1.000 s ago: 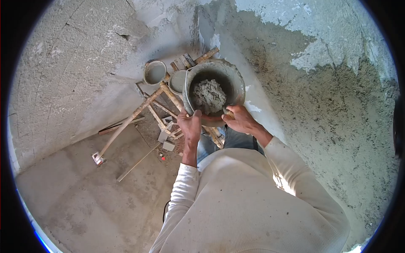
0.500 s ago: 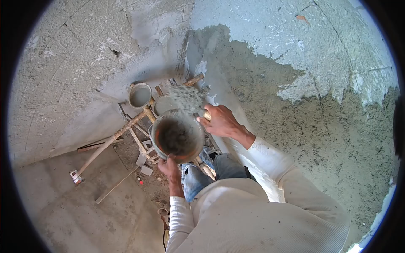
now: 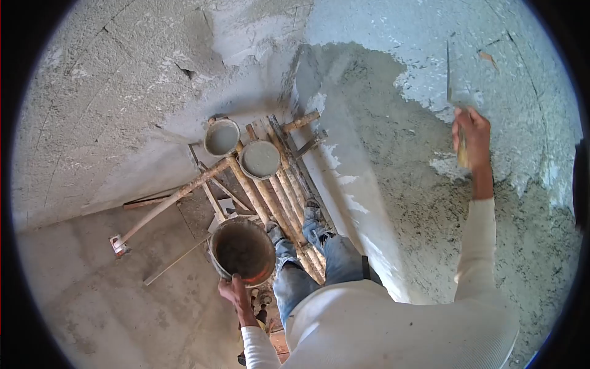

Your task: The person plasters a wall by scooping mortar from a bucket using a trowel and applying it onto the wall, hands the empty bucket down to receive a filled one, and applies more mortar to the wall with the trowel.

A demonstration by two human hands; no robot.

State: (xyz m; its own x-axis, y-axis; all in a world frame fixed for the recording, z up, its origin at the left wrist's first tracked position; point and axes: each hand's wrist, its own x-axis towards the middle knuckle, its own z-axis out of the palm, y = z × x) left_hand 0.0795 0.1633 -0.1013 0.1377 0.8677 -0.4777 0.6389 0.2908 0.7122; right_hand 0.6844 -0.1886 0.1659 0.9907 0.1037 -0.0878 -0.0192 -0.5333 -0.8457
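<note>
Gripping a round grey bucket (image 3: 261, 237) by its rim: your left hand (image 3: 236, 294).
Your right hand (image 3: 473, 136), clenched on a yellow-handled metal trowel (image 3: 463, 157), has swung away toward the patchy grey wall (image 3: 424, 203); grey concrete floor (image 3: 110, 295) spreads beneath your left fingers.

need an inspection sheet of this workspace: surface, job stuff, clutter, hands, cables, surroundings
surface: platform of poles underfoot, gaps between them
job's things: bucket, contents too dark to judge; trowel, blurred, blade near edge-on; left tub and right tub at the platform's far end, both holding grey material
clutter: stick lying on the floor
hands: left hand holds the bucket by its rim; right hand grips the trowel's handle
cables: nothing seen for certain
surroundings: left wall rough and cracked; right wall part dark grey, part pale
</note>
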